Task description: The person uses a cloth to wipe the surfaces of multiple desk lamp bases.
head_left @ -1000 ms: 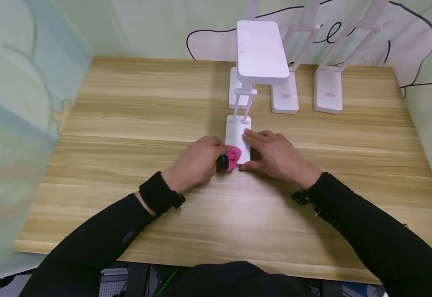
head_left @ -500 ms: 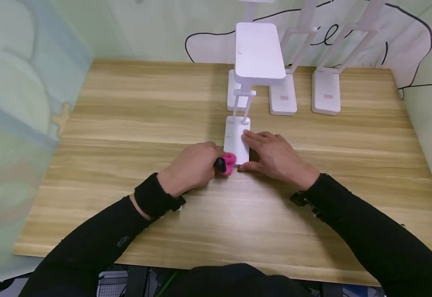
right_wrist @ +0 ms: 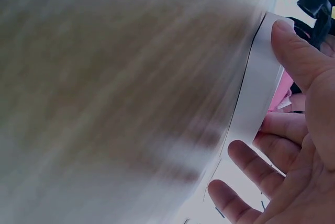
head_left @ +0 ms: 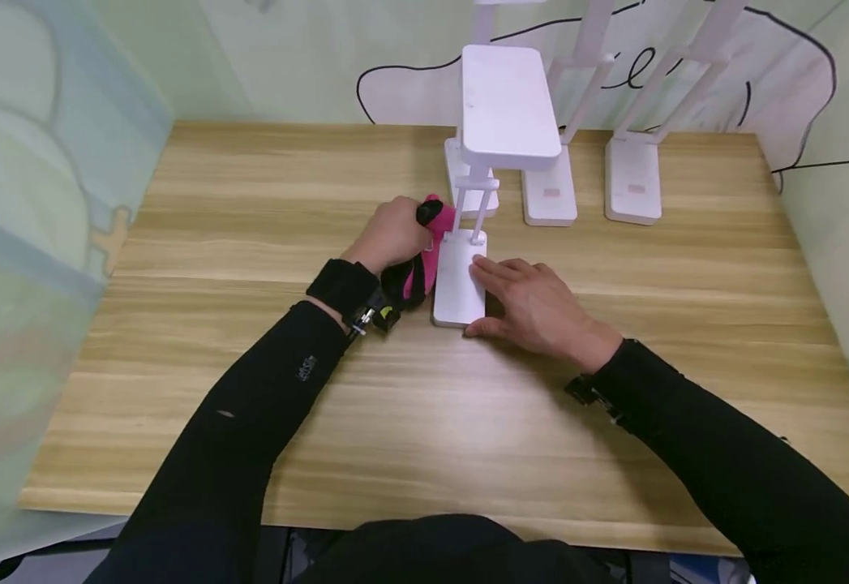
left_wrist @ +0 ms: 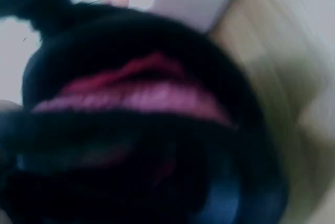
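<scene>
A white desk lamp point(head_left: 459, 284) stands in the middle of the wooden table, its rectangular head raised over its base on thin twin arms. My left hand point(head_left: 395, 231) grips a pink cloth with black bands point(head_left: 433, 255) against the left side of the lamp, by the foot of its arms. In the left wrist view the cloth point(left_wrist: 152, 96) is blurred and fills most of the picture. My right hand point(head_left: 533, 308) steadies the base from the right, fingertips on its top and thumb at its front corner. The right wrist view shows that thumb point(right_wrist: 293, 46) on the base's edge.
Behind stand three more white lamps, with bases at the back left point(head_left: 453, 166), middle point(head_left: 550, 195) and right point(head_left: 633, 178). A printed wall panel point(head_left: 271, 73) rises behind the table point(head_left: 249, 284), and another closes off the left side.
My left hand has moved away from me along the lamp's left side, from the front of the base to its rear, bringing the cloth along. More cloth shows now. The right hand stays on the base.
</scene>
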{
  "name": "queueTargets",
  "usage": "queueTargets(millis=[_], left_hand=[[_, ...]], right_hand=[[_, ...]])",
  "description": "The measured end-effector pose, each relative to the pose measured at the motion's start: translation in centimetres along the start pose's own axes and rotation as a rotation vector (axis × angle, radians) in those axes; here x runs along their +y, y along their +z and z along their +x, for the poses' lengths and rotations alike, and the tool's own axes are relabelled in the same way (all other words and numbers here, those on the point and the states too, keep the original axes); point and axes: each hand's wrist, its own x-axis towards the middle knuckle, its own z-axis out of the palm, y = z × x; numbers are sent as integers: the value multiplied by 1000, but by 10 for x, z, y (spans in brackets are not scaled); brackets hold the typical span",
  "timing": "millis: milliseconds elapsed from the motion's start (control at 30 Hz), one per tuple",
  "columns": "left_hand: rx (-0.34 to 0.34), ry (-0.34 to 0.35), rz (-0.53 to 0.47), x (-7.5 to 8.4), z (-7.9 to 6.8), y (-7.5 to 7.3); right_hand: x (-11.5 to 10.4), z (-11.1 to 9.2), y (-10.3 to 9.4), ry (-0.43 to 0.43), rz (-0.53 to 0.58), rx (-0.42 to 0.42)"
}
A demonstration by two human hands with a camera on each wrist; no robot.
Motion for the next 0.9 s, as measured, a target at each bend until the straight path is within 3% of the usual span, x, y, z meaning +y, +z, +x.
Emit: queueTargets(millis=[100, 233, 400, 467, 667, 767, 833, 900], left_hand=[[-38, 23, -31, -3, -12, 3], [-97, 46, -55, -7, -38, 15], [-184, 24, -101, -10, -65, 28], [-153, 23, -114, -8, -66, 28], [113, 52, -144, 1, -43, 25], [97, 29, -141, 0, -42, 26], [65, 30, -128, -2, -50, 28], [41, 75, -86, -3, -65, 32]], right_hand=[[1, -1, -2, 16, -12, -2], [3, -4, -4, 39, -12, -27], [6, -7, -5, 41, -2, -32], [6, -8, -5, 39, 2, -27], [4, -6, -4, 21, -9, -4], [2, -2, -4, 20, -20, 6], [1, -1, -3, 23, -25, 18], [1, -2, -3, 23, -28, 27]])
